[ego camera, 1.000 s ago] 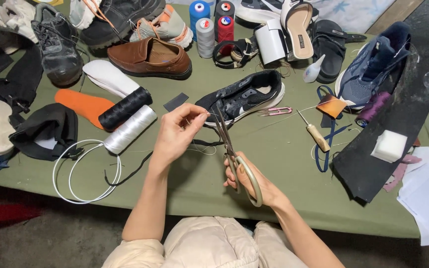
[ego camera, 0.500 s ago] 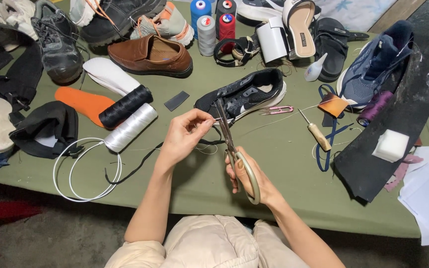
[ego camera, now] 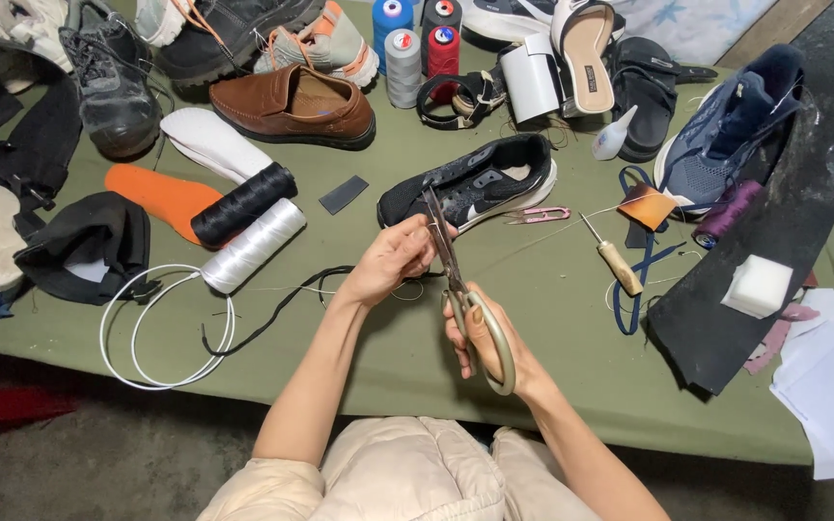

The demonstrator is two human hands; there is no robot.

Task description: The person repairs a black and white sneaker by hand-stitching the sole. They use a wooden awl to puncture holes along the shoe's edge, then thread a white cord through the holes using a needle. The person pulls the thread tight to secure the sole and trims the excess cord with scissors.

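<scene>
Your right hand [ego camera: 489,338] is closed around the loops of the large scissors [ego camera: 460,280], with the fingers through the handles, and the blades point away from you toward the black sneaker [ego camera: 475,185]. The blades look nearly closed; a small gap between them I cannot confirm. Your left hand [ego camera: 393,259] is pinched, fingertips together, just beside the blades near their far half. It seems to hold a thin thread or a short piece of something dark, but this is too small to tell for sure. A black cord [ego camera: 272,309] lies on the green table [ego camera: 359,376] and runs from the left toward this hand.

To cut well here, I think you should keep the pinched piece tight and straight, so that it meets the blades at a right angle and does not slip along them. Place it deep in the blades, close to the pivot, where the cut is stronger. Keep your left fingertips on the side of the blades, not between them. Hold the scissors steady and close them in 1 smooth move.

Around you: 2 spools, 1 black [ego camera: 243,203] and 1 white [ego camera: 255,244], lie to the left, a small pink snipper [ego camera: 538,214] lies near the sneaker, and an awl with a wooden handle [ego camera: 615,260] lies to the right
</scene>
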